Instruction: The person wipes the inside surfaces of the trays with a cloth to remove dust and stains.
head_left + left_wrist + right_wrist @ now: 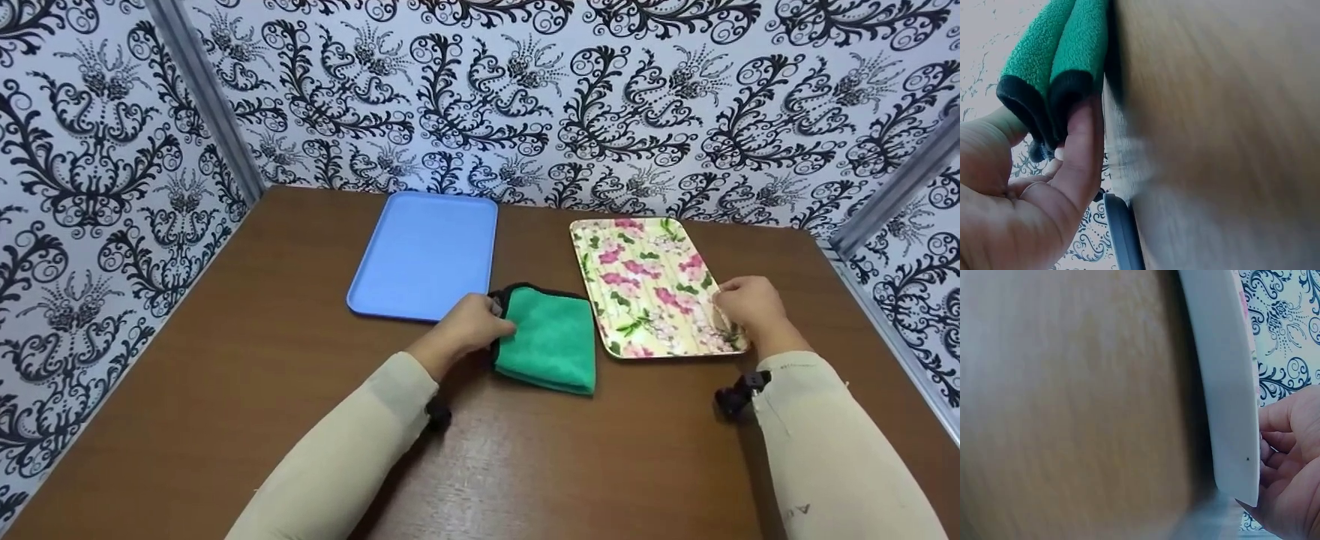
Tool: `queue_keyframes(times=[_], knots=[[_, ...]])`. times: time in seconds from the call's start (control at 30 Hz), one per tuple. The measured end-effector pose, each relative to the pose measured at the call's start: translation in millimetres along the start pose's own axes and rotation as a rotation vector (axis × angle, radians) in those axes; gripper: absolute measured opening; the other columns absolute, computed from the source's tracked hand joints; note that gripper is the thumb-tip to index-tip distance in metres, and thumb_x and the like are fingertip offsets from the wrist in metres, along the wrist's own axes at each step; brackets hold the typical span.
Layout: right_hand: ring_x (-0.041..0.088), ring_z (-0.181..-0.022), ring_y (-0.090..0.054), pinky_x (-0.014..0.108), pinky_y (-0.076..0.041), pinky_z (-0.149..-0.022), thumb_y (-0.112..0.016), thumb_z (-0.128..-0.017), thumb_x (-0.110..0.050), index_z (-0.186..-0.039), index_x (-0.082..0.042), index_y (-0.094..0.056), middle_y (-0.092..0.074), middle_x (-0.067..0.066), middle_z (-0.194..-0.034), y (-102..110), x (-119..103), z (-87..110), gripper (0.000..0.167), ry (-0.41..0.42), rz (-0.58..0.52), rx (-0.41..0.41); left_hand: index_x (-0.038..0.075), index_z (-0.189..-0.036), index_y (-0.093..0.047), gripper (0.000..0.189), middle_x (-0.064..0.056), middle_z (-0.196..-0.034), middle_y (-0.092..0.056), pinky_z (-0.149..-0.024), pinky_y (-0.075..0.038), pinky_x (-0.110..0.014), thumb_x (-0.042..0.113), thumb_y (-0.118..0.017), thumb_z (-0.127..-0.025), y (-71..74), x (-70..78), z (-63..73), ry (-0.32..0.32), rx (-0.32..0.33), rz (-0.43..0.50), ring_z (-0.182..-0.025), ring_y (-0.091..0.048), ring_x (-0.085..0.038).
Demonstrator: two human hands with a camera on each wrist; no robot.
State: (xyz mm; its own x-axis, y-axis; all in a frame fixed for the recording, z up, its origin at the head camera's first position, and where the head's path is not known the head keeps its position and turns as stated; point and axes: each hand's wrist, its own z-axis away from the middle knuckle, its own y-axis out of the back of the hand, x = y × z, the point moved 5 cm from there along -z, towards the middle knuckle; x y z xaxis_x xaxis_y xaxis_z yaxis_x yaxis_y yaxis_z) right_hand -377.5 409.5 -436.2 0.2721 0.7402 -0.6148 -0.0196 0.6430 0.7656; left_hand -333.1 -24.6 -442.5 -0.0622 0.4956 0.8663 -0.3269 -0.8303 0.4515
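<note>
A green cloth (546, 339) with a dark border, folded into a thick square, lies on the brown table in the head view. My left hand (471, 324) pinches its left edge; the left wrist view shows thumb and fingers around the folded layers (1081, 50). At the right, my right hand (752, 307) grips the right rim of a flower-patterned tray (651, 289). Seen from the right wrist, curled fingers meet the tray's pale side wall (1230, 399); the fingertips are partly hidden.
A blue tray (431, 251) lies flat at the back left of the table (285, 360), just beyond the cloth. Patterned walls (525, 97) border the table at the back and sides. The cloth's right edge is close to the flowered tray's left side.
</note>
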Motion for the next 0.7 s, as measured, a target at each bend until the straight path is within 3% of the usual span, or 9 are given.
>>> queue_keyframes(times=[0.1, 0.17, 0.23, 0.37, 0.43, 0.53, 0.63, 0.7], knots=[[0.046, -0.124, -0.048, 0.046, -0.050, -0.093, -0.051, -0.099, -0.016, -0.135, 0.015, -0.055, -0.047, 0.037, -0.145, 1.2, -3.1, -1.1, 0.048, 0.010, -0.023, -0.007, 0.012, -0.070, -0.047, 0.030, 0.002, -0.074, -0.043, -0.056, -0.045, -0.024, 0.008, -0.071, -0.088, 2.1, -3.2, 0.3, 0.074, -0.005, 0.149, -0.062, -0.044, -0.010], [0.046, -0.125, -0.047, 0.047, -0.050, -0.094, -0.051, -0.100, -0.016, -0.136, 0.016, -0.054, -0.045, 0.037, -0.146, 1.0, -4.3, -1.7, 0.048, 0.007, -0.059, -0.025, 0.005, -0.087, -0.060, 0.014, -0.003, -0.091, -0.056, -0.066, -0.055, -0.025, 0.009, -0.073, -0.089, 2.8, -5.3, 0.5, 0.120, -0.015, 0.236, -0.074, -0.057, -0.012], [0.045, -0.127, -0.046, 0.044, -0.050, -0.094, -0.051, -0.101, -0.016, -0.138, 0.016, -0.051, -0.042, 0.037, -0.148, 0.4, -4.3, -2.1, 0.050, 0.001, -0.084, -0.052, 0.000, -0.108, -0.064, 0.023, -0.007, -0.108, -0.063, -0.076, -0.060, -0.027, 0.010, -0.074, -0.090, 2.4, -6.7, 0.4, 0.151, -0.036, 0.330, -0.086, -0.066, -0.013], [0.034, -0.121, -0.052, 0.033, -0.052, -0.089, -0.050, -0.105, -0.021, -0.146, 0.014, -0.044, -0.041, 0.033, -0.149, -3.4, -0.3, -3.6, 0.055, -0.048, -0.175, -0.123, -0.006, -0.120, -0.062, 0.032, -0.009, -0.104, -0.067, -0.078, -0.062, -0.030, 0.008, -0.073, -0.093, -1.5, -9.1, 0.0, 0.176, -0.103, 0.496, -0.084, -0.069, -0.015], [0.023, -0.109, -0.059, 0.028, -0.054, -0.085, -0.050, -0.106, -0.026, -0.150, 0.012, -0.040, -0.049, 0.026, -0.140, -6.2, 2.7, -4.7, 0.059, -0.070, -0.221, -0.164, -0.006, -0.123, -0.062, 0.036, -0.007, -0.100, -0.066, -0.076, -0.062, -0.030, 0.008, -0.074, -0.092, -3.4, -10.9, 0.1, 0.178, -0.126, 0.549, -0.083, -0.068, -0.014], [0.008, -0.087, -0.063, 0.026, -0.059, -0.078, -0.051, -0.106, -0.032, -0.154, 0.008, -0.036, -0.063, 0.004, -0.111, -10.5, 5.6, -5.6, 0.064, -0.108, -0.310, -0.209, -0.004, -0.143, -0.052, 0.059, -0.012, -0.122, -0.065, -0.082, -0.062, -0.031, 0.011, -0.075, -0.091, -5.2, -13.1, 1.0, 0.182, -0.147, 0.600, -0.089, -0.068, -0.015], [0.004, -0.078, -0.065, 0.026, -0.061, -0.075, -0.053, -0.105, -0.032, -0.156, 0.006, -0.033, -0.064, -0.012, -0.088, -13.6, 6.3, -5.1, 0.067, -0.127, -0.397, -0.235, 0.000, -0.156, -0.041, 0.075, -0.013, -0.130, -0.063, -0.085, -0.062, -0.032, 0.012, -0.075, -0.090, -6.0, -13.9, 1.6, 0.188, -0.154, 0.650, -0.091, -0.070, -0.015], [0.004, -0.077, -0.066, 0.026, -0.061, -0.075, -0.054, -0.105, -0.033, -0.158, 0.006, -0.029, -0.065, -0.016, -0.082, -15.1, 7.0, -4.2, 0.070, -0.132, -0.435, -0.244, 0.001, -0.152, -0.045, 0.069, -0.010, -0.121, -0.067, -0.084, -0.062, -0.032, 0.011, -0.074, -0.090, -6.0, -13.3, 2.0, 0.187, -0.158, 0.690, -0.087, -0.070, -0.014]])
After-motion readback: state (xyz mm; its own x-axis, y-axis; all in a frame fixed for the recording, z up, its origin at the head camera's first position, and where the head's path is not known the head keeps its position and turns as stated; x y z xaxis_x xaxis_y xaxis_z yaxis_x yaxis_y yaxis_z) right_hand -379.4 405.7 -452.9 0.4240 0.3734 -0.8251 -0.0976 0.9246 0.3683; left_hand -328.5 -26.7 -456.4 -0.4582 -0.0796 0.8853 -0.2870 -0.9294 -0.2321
